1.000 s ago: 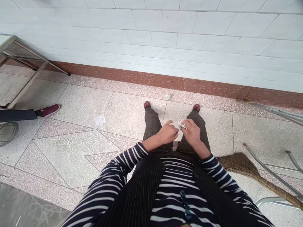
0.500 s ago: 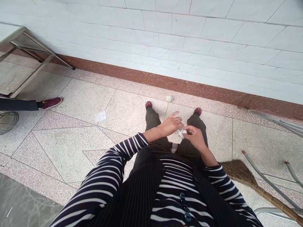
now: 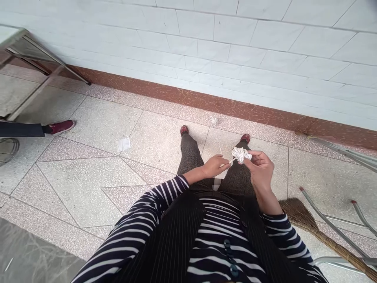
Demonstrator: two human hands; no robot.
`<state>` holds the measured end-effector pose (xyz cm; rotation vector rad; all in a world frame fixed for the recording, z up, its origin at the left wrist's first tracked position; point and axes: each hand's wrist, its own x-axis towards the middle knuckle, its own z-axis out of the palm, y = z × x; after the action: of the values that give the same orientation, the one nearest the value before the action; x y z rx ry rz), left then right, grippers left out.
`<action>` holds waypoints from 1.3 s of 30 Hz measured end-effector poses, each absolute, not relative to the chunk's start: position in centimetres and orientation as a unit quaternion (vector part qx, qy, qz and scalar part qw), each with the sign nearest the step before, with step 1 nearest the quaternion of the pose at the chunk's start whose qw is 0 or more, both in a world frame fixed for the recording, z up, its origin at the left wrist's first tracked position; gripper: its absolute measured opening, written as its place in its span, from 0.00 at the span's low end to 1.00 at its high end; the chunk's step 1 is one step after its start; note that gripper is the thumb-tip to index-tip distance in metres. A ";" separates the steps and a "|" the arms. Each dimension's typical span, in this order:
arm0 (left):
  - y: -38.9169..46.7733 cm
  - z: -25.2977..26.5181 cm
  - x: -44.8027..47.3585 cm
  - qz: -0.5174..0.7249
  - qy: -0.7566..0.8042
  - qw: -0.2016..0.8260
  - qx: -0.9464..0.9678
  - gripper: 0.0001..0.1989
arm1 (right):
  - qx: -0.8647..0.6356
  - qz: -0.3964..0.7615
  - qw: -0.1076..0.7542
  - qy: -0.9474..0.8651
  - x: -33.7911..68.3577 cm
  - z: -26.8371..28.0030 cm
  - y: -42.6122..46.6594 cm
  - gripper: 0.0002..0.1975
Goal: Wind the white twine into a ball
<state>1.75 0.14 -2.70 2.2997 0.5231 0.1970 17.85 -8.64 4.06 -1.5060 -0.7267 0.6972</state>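
A white looped bundle of yarn (image 3: 241,155) is pinched between the thumb and fingers of my right hand (image 3: 261,171), above my right thigh. My left hand (image 3: 216,166), just left of it, has its fingers closed on a strand of white yarn (image 3: 232,160) that runs to the bundle. Another thin stretch of the strand rises from behind my left hand toward the floor ahead. On the floor near the wall lies a pale ball (image 3: 215,120), slightly blurred, beyond my feet.
A straw broom (image 3: 300,212) and a metal-legged frame (image 3: 321,214) are at my right. On the left stand a metal-framed table (image 3: 44,82) and another person's leg with a red shoe (image 3: 62,126). White paper (image 3: 125,144) lies on the floor. A tiled wall (image 3: 206,55) rises ahead.
My right hand has moved right and turned, bringing the yarn bundle into fuller view. My left hand has dropped slightly and closed on the strand. The ball on the floor has shifted slightly right.
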 end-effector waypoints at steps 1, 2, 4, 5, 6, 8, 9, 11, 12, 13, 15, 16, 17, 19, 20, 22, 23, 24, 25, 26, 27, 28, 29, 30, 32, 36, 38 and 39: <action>-0.3 -2.4 1.5 0.069 0.195 0.368 0.907 0.17 | -0.682 0.260 0.596 -0.335 18.1 3.4 -8.4 0.12; -0.6 -1.9 1.2 0.065 0.187 0.354 0.914 0.16 | -0.708 0.221 0.565 -0.360 18.3 2.6 -8.1 0.11; -0.8 -0.9 0.6 0.067 0.185 0.312 0.930 0.15 | -0.744 0.169 0.492 -0.419 18.6 1.1 -7.7 0.08; -0.7 -0.4 0.4 0.070 0.187 0.287 0.937 0.15 | -0.751 0.158 0.462 -0.445 18.7 0.5 -7.6 0.07; -0.6 0.0 0.1 0.071 0.187 0.263 0.944 0.15 | -0.754 0.154 0.438 -0.465 18.7 -0.1 -7.5 0.06; -0.2 0.8 -0.2 0.069 0.176 0.214 0.958 0.15 | -0.751 0.179 0.408 -0.488 18.6 -0.9 -7.5 0.06; 0.0 1.0 -0.3 0.068 0.165 0.190 0.965 0.15 | -0.743 0.215 0.397 -0.493 18.5 -1.1 -7.5 0.06; 0.5 1.3 -0.4 0.067 0.134 0.146 0.978 0.14 | -0.718 0.310 0.373 -0.499 18.3 -1.2 -7.6 0.05; 0.8 1.4 -0.4 0.067 0.116 0.129 0.983 0.13 | -0.701 0.360 0.360 -0.500 18.1 -1.2 -7.7 0.05; 1.1 1.4 -0.4 0.069 0.097 0.118 0.986 0.12 | -0.682 0.404 0.350 -0.498 18.0 -1.0 -7.9 0.05; 1.9 1.3 -0.5 0.075 0.073 0.119 0.987 0.10 | -0.649 0.464 0.337 -0.500 17.8 -0.5 -8.4 0.05; 2.3 1.1 -0.5 0.079 0.071 0.131 0.986 0.10 | -0.631 0.492 0.337 -0.496 17.8 -0.1 -8.8 0.05; 2.7 0.9 -0.6 0.082 0.077 0.150 0.982 0.10 | -0.612 0.524 0.344 -0.482 17.8 0.3 -9.1 0.07; 3.1 0.1 -0.7 0.091 0.114 0.202 0.968 0.11 | -0.575 0.582 0.382 -0.430 17.9 1.3 -9.9 0.10; 3.2 -0.3 -0.7 0.095 0.136 0.232 0.958 0.12 | -0.558 0.604 0.408 -0.396 17.9 1.8 -10.2 0.12; 2.9 -1.2 -0.5 0.101 0.169 0.287 0.937 0.12 | -0.537 0.622 0.463 -0.333 17.9 3.0 -10.6 0.13; 2.6 -1.6 -0.3 0.102 0.176 0.310 0.928 0.12 | -0.536 0.615 0.487 -0.311 17.9 3.5 -10.6 0.14; 2.3 -2.0 0.0 0.102 0.180 0.328 0.922 0.12 | -0.540 0.603 0.509 -0.294 17.8 4.0 -10.6 0.14; 1.9 -2.3 0.3 0.097 0.182 0.341 0.917 0.12 | -0.544 0.587 0.531 -0.279 17.7 4.5 -10.4 0.14; 1.5 -2.6 0.6 0.090 0.187 0.348 0.914 0.12 | -0.548 0.569 0.552 -0.267 17.7 4.9 -10.2 0.14; 1.1 -2.8 0.9 0.083 0.194 0.351 0.912 0.13 | -0.552 0.548 0.573 -0.259 17.8 5.3 -9.9 0.14; 0.8 -2.9 1.1 0.076 0.200 0.352 0.911 0.14 | -0.556 0.524 0.592 -0.255 17.9 5.6 -9.5 0.14; 0.5 -2.9 1.2 0.072 0.203 0.351 0.911 0.15 | -0.562 0.496 0.611 -0.255 18.0 5.7 -9.2 0.14; 0.2 -2.9 1.2 0.071 0.203 0.351 0.911 0.16 | -0.571 0.464 0.627 -0.257 18.3 5.8 -8.8 0.14; -0.2 -2.5 1.0 0.078 0.193 0.347 0.914 0.16 | -0.595 0.396 0.648 -0.264 19.0 5.8 -8.0 0.14; -0.7 -0.6 0.0 0.089 0.184 0.316 0.927 0.18 | -0.641 0.268 0.666 -0.273 20.8 4.9 -6.7 0.12; -0.9 0.6 -0.3 0.093 0.173 0.300 0.934 0.19 | -0.679 0.226 0.633 -0.295 21.2 4.0 -6.3 0.11; -1.0 1.2 -0.4 0.095 0.163 0.289 0.938 0.19 | -0.699 0.219 0.606 -0.310 21.2 3.4 -6.1 0.10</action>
<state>-0.36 -1.01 1.20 2.5040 0.4354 0.2546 21.23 -6.07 3.42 -1.6162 -0.7173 0.5072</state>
